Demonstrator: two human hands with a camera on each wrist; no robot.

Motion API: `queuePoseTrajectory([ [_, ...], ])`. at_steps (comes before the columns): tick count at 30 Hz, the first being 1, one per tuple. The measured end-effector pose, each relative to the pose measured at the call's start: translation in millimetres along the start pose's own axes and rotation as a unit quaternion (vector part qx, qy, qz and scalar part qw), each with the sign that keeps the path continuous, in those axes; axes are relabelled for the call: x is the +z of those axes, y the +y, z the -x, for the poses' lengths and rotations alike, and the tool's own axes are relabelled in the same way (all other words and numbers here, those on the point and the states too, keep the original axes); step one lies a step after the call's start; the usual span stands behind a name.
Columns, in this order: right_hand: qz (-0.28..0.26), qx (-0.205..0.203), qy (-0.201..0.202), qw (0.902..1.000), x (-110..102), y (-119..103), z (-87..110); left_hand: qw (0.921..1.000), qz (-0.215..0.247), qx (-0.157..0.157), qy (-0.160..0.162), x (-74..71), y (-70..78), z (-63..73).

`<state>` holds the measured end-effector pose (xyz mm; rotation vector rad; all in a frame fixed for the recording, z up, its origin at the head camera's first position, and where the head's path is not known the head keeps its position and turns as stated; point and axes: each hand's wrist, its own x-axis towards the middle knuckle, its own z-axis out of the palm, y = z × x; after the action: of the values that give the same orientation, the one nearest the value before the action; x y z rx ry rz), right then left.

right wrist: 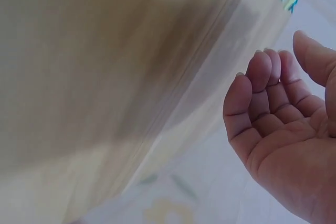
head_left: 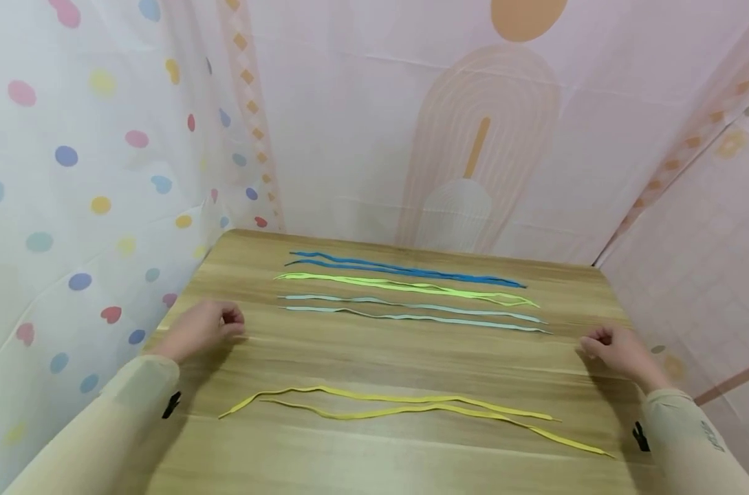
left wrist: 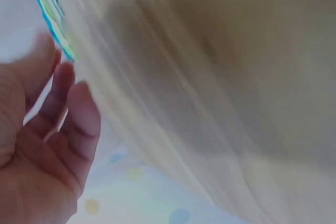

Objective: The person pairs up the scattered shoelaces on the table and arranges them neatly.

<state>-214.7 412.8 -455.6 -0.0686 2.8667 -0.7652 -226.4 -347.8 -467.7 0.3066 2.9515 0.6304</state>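
Note:
Flat shoelaces lie stretched out sideways on the wooden table. At the back are two blue shoelaces (head_left: 405, 267), with neon yellow-green shoelaces (head_left: 374, 280) just in front. Two pale mint shoelaces (head_left: 411, 317) come after these. Nearer the front lie two yellow shoelaces (head_left: 380, 397), slightly wavy and apart from the others. My left hand (head_left: 203, 328) hovers over the table's left side, fingers loosely curled, beyond the left ends of the mint laces. On the right side, my right hand (head_left: 622, 350) is likewise loosely curled, past the mint laces' right ends. Neither hand holds anything.
The wooden table (head_left: 324, 460) has rounded back corners. Behind it hangs a pale pink patterned curtain (head_left: 349, 137), and at the left a white curtain with coloured dots (head_left: 120, 89). Both forearms wear light sleeves (head_left: 95, 426) with a dark clip-like piece (head_left: 172, 405) by the left one.

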Motion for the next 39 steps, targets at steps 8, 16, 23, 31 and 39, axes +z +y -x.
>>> queuePoseTrajectory([
  [8,0.042,-0.017,-0.014,0.9989,-2,13,41.3,0.9964,-0.035,0.025,-0.072,8.1,13.6,55.8],
  [16,0.031,-0.032,-0.014,0.9989,8,14,70.4,0.9963,-0.046,0.028,-0.067,22.4,21.7,69.7],
  [23,0.033,-0.052,-0.023,0.9978,28,2,80.9,0.9957,-0.054,0.027,-0.07,24.8,26.9,69.4],
  [31,0.047,-0.141,-0.021,0.9887,47,-33,64.9,0.9944,-0.061,0.028,-0.081,22.2,29.2,74.9],
  [39,0.046,-0.196,-0.043,0.9786,61,-42,51.7,0.993,-0.061,0.012,-0.101,18.0,29.9,78.6],
])
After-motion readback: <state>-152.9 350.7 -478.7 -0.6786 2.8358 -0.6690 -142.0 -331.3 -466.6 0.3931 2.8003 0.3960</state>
